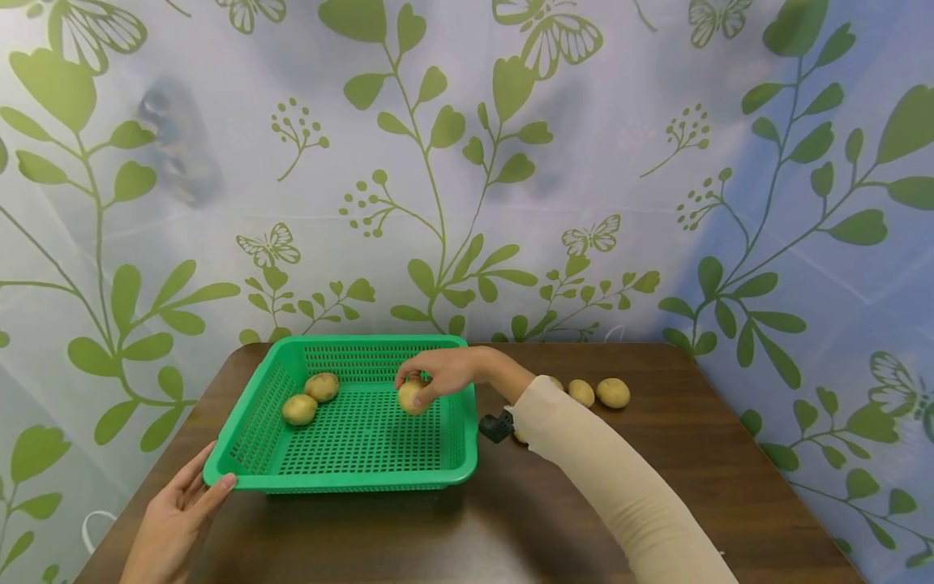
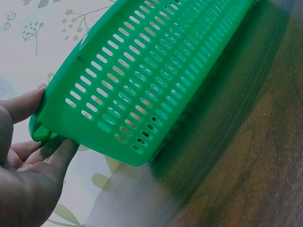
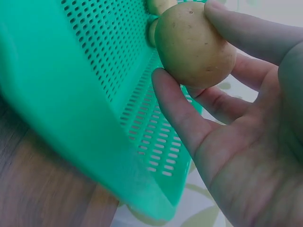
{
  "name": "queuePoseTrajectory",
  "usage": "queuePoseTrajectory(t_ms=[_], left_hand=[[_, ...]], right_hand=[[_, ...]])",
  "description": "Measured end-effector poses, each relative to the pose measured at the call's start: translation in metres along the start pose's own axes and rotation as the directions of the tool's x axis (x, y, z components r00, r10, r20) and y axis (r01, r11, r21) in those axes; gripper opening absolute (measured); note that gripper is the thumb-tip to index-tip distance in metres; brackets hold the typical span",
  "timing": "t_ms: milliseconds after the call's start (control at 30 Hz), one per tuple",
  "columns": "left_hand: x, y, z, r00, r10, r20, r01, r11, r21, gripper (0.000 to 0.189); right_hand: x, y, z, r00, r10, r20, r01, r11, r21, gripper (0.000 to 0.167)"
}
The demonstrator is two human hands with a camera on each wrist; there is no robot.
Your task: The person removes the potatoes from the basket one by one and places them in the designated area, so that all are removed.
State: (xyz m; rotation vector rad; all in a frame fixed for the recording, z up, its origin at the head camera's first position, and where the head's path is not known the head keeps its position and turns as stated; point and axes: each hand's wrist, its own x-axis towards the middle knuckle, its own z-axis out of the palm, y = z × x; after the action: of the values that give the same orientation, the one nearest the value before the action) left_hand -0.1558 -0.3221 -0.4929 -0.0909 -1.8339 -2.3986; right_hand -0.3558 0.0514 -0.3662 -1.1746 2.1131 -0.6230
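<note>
A green plastic basket (image 1: 343, 480) with slotted walls stands on the left half of the table. My left hand (image 1: 173, 513) grips its near left corner, thumb over the rim and fingers below, as the left wrist view shows too. Over the right part of the basket, my right hand (image 1: 447, 375) holds a potato (image 3: 195, 45) between thumb and fingertips. Two more potatoes lie inside against the left side, one nearer (image 1: 299, 410) and one farther back (image 1: 323, 387).
To the right of the basket, several potatoes lie on the brown table (image 1: 686, 470), among them one at the far right (image 1: 613, 393); the right forearm partly hides others. A curtain (image 1: 467, 162) with leaves and butterflies hangs behind the table. A small black device (image 1: 496, 427) sits at the right wrist.
</note>
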Motion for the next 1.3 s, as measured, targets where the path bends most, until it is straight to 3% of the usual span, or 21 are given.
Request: queuePoseTrajectory(t_ms=[367, 800, 1000, 1300], left_hand=[[0.000, 0.002, 0.002, 0.999, -0.026, -0.021, 0.026, 1.000, 0.010, 0.073], [-0.001, 0.004, 0.003, 0.998, -0.048, -0.039, 0.050, 0.998, 0.044, 0.075], [-0.002, 0.004, 0.001, 0.996, -0.073, -0.050, 0.076, 0.996, 0.054, 0.075], [-0.003, 0.001, 0.000, 1.000, -0.012, -0.027, 0.013, 1.000, 0.025, 0.067]], right_hand=[[-0.024, 0.013, -0.003, 0.998, 0.033, -0.054, -0.030, 0.999, 0.042, 0.034], [-0.053, 0.022, -0.010, 0.994, 0.029, -0.107, -0.028, 1.000, 0.010, 0.037], [-0.065, 0.028, -0.011, 0.992, 0.052, -0.112, -0.043, 0.995, 0.086, 0.038], [-0.079, 0.039, -0.008, 0.990, 0.058, -0.125, -0.049, 0.996, 0.077, 0.041]])
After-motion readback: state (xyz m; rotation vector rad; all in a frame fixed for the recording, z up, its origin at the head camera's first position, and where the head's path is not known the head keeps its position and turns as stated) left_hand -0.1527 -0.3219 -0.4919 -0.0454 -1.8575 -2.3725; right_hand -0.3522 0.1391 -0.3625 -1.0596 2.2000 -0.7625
